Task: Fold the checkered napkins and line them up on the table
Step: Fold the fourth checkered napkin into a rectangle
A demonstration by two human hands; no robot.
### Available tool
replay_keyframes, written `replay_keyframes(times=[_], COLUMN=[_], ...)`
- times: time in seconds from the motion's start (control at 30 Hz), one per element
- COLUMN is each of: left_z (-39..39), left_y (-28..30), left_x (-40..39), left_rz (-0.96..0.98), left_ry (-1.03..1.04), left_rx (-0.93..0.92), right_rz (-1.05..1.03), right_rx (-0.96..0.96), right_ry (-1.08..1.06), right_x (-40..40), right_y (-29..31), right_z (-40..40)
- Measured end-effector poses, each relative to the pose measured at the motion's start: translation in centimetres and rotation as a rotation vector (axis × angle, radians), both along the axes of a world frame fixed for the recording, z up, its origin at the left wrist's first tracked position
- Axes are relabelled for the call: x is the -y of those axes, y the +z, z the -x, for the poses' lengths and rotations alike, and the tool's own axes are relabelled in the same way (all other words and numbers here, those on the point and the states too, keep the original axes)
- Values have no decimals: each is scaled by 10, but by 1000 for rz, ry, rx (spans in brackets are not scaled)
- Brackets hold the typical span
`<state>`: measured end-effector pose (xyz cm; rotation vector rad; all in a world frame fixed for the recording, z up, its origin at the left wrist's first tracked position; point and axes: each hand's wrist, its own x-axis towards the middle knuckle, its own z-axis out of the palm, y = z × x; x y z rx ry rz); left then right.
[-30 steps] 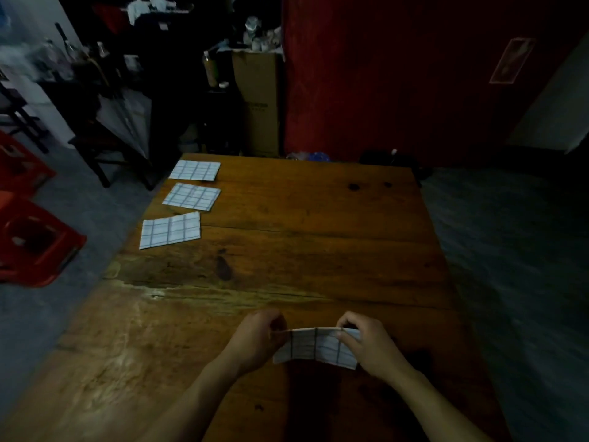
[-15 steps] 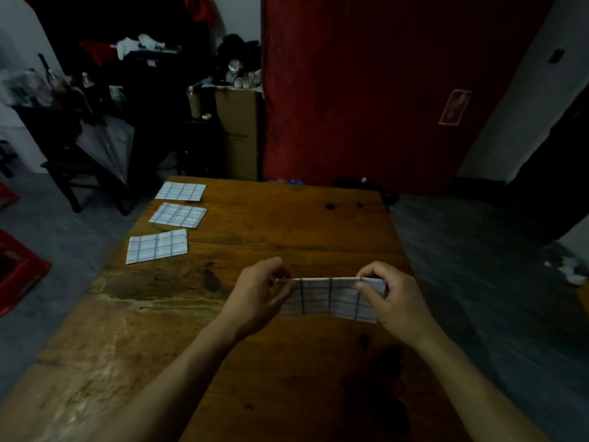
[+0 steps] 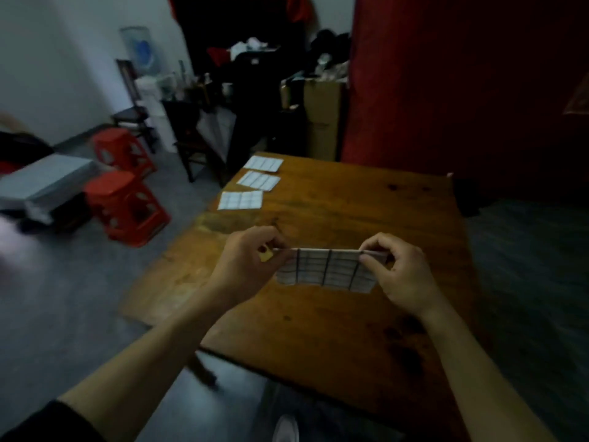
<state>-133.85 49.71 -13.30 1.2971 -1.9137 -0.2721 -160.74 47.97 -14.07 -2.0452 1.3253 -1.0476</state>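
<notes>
Fourth napkin (image 3: 328,270) folded, held above table (image 3: 366,314) centre, unplaced.
Left hand (image 3: 245,264) and right hand (image 3: 400,275) pinching top corners; next: carry toward 10 o'clock, below three-napkin row (image 3: 241,199).

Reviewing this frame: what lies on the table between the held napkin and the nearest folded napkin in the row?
Nothing: in the head view, only bare wooden table separates the held napkin from the nearest folded napkin.

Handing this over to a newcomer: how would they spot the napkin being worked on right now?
Start at the wooden table. Three folded napkins lie flat along its far left edge. The napkin in progress is the one above the table, stretched between both hands.
</notes>
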Motion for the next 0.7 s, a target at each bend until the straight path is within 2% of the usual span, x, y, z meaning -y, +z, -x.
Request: replay_keyframes(times=[0.13, 0.33, 0.7], left_z=[-37, -93, -249], left_y=[-3, -20, -10], left_x=[-48, -86, -120], left_rz=[-54, -87, -37], left_ry=[99, 232, 223], left_rx=[56, -42, -141], right_rz=[-19, -37, -7], right_rx=[10, -16, -12], right_ry=[121, 212, 259], right_x=[-15, -27, -47], right_y=[-6, -11, 3], right_z=[-39, -98, -264])
